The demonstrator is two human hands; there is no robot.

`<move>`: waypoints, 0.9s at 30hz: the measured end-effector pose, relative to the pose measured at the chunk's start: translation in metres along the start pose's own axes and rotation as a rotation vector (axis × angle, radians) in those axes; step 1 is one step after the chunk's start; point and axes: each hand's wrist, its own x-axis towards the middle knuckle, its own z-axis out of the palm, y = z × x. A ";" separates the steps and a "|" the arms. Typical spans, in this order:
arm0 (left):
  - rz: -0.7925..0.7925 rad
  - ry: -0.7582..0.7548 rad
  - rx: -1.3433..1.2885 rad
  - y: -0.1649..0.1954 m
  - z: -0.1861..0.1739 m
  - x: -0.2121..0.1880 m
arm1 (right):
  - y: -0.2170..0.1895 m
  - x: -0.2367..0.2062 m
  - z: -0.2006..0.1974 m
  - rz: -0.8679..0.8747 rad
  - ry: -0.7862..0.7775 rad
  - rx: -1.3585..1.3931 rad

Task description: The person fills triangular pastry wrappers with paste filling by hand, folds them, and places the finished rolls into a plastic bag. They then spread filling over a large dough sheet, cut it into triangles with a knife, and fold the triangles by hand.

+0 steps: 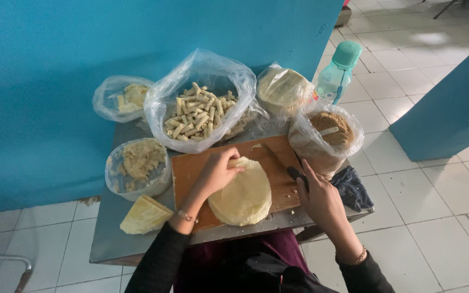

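Left hand [216, 172] fingers pressing dough round [242, 198] | right hand [321, 198] fingers gripping knife [295, 172] | grey table [104, 233], white tiles

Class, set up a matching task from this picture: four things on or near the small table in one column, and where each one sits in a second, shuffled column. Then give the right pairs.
1. round pale wrapper
2. teal bottle
3. yellow wedge
4. dark cloth

A. table's right edge
B. wooden board, under left hand
C. table's near left corner
D. far right, beyond the bags

Pairs: 1-B, 2-D, 3-C, 4-A

Left hand [218, 171] on pale dough round [242, 195], right hand [321, 198] perhaps gripping knife [284, 163].
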 end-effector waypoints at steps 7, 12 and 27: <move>0.262 0.260 0.280 0.042 0.006 0.018 | -0.006 0.000 -0.009 -0.051 0.072 0.221; 0.232 0.116 0.161 0.069 -0.041 -0.008 | -0.023 -0.005 -0.017 -0.120 0.106 0.234; 0.338 -0.340 0.276 0.045 -0.039 -0.002 | -0.071 -0.029 0.025 -0.205 -0.046 0.227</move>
